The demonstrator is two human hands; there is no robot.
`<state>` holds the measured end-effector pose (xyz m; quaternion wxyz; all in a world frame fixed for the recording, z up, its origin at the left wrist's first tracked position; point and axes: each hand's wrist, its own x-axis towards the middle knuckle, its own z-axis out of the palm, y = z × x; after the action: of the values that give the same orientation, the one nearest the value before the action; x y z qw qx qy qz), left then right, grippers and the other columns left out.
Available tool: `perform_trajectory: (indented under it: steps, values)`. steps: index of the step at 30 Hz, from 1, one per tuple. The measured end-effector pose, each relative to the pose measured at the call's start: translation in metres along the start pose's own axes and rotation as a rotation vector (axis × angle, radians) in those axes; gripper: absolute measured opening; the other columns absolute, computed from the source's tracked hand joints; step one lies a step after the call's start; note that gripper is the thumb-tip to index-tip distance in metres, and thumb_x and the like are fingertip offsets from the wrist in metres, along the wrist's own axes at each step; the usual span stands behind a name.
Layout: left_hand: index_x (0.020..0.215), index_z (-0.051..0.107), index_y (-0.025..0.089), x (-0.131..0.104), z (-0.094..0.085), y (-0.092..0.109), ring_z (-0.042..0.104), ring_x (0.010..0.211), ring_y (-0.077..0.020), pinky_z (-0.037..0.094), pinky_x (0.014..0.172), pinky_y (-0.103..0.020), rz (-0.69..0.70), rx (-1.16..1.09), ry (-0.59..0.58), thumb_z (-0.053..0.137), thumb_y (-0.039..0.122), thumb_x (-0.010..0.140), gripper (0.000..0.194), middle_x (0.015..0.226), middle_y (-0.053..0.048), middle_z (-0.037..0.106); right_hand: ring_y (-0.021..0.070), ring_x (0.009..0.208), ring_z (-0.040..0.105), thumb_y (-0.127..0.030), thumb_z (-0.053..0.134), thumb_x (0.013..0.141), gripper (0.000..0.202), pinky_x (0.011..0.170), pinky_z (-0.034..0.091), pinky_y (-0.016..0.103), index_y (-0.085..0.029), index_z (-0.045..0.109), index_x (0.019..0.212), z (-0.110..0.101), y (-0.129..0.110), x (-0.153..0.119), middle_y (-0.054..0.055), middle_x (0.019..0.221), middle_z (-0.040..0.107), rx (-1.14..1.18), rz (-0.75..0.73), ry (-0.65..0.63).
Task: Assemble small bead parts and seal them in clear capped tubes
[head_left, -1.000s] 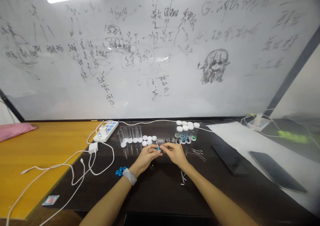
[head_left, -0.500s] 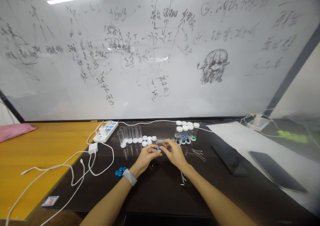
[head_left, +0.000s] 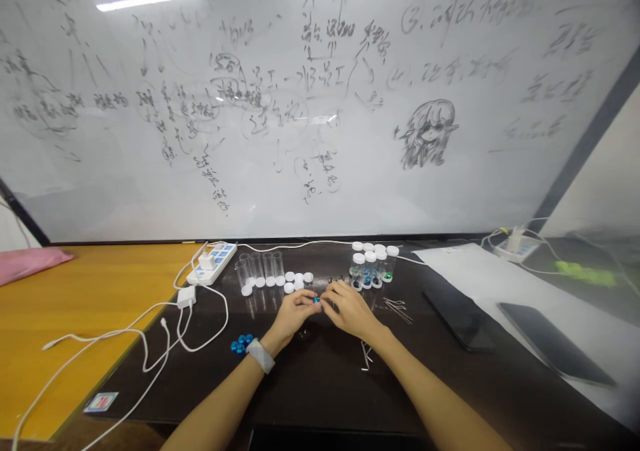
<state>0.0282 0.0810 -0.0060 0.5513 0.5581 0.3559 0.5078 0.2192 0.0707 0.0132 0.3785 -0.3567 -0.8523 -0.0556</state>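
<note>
Pink cloth [head_left: 30,262] lies at the far left on the orange-wood part of the surface [head_left: 75,304]. White cables [head_left: 150,331] trail rightward from it to a white charger block [head_left: 186,296] and a white power strip [head_left: 213,264] set at the far edge, where the wood meets the dark surface [head_left: 320,384]. Near the left wrist, a small heap of blue beads [head_left: 241,343] rests on the dark top, just left of the grey wristband [head_left: 261,355].

Farther back stands a row of empty clear vials [head_left: 260,268], with loose white caps [head_left: 296,280] lying just to their right. The left hand [head_left: 290,314] and the right hand [head_left: 350,310] meet at the middle of the scene, fingertips touching. A tiny blue bead [head_left: 316,299] sits right between them, pinched at the tips of the left fingers [head_left: 309,302], with the right fingers [head_left: 327,301] closed in against it from the other side; whether they also grip a thin pin there is too small to tell.

Beyond the right hand stands a cluster of capped vials [head_left: 373,268] holding blue and green beads. Right of the hand, thin metal pins [head_left: 397,308] lie scattered, with a few more [head_left: 366,356] near the right forearm. Farther right sit a dark phone [head_left: 457,318], a white sheet [head_left: 480,278] and a dark tablet [head_left: 550,344].
</note>
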Motion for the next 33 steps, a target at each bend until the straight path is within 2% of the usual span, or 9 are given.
perform_trajectory:
  steps: [6, 16, 28, 33]
  values:
    - [0.094, 0.071, 0.016, 0.001, -0.001, 0.0, 0.073, 0.076, -0.0225, 0.054, 0.079, -0.034, 0.038, 0.052, 0.012, 0.086, 0.033, 0.068, 0.035, 0.072, -0.005, 0.074, 0.0235, 0.086, 0.057, -0.017, 0.049, 0.099, 0.016, 0.078, 0.048, 0.036, -0.021, 0.065, 0.096, 0.003, 0.001, 0.0, 0.007, 0.089, 0.066, 0.053, 0.054, 0.002]
    - [0.096, 0.071, 0.016, 0.002, -0.003, -0.005, 0.073, 0.076, -0.0219, 0.054, 0.078, -0.033, 0.049, 0.071, 0.01, 0.086, 0.036, 0.068, 0.037, 0.075, -0.006, 0.074, 0.0248, 0.087, 0.056, -0.019, 0.042, 0.101, 0.022, 0.08, 0.046, 0.038, -0.02, 0.062, 0.092, 0.008, -0.002, 0.0, 0.008, 0.087, 0.064, -0.089, 0.027, -0.021]
    - [0.095, 0.071, 0.015, 0.004, -0.004, -0.007, 0.072, 0.074, -0.0205, 0.055, 0.076, -0.031, 0.057, 0.093, 0.02, 0.086, 0.033, 0.069, 0.035, 0.074, -0.005, 0.074, 0.0234, 0.087, 0.058, -0.014, 0.051, 0.096, 0.013, 0.081, 0.048, 0.037, -0.021, 0.062, 0.099, 0.006, -0.001, -0.001, 0.007, 0.092, 0.066, 0.045, 0.027, -0.019]
    - [0.096, 0.07, 0.016, 0.004, -0.004, -0.007, 0.072, 0.074, -0.0202, 0.055, 0.075, -0.031, 0.053, 0.1, 0.022, 0.085, 0.033, 0.069, 0.035, 0.073, -0.004, 0.073, 0.0228, 0.085, 0.059, -0.015, 0.052, 0.097, 0.012, 0.077, 0.048, 0.035, -0.021, 0.062, 0.097, 0.01, 0.002, -0.002, 0.006, 0.088, 0.067, 0.071, 0.08, 0.018]
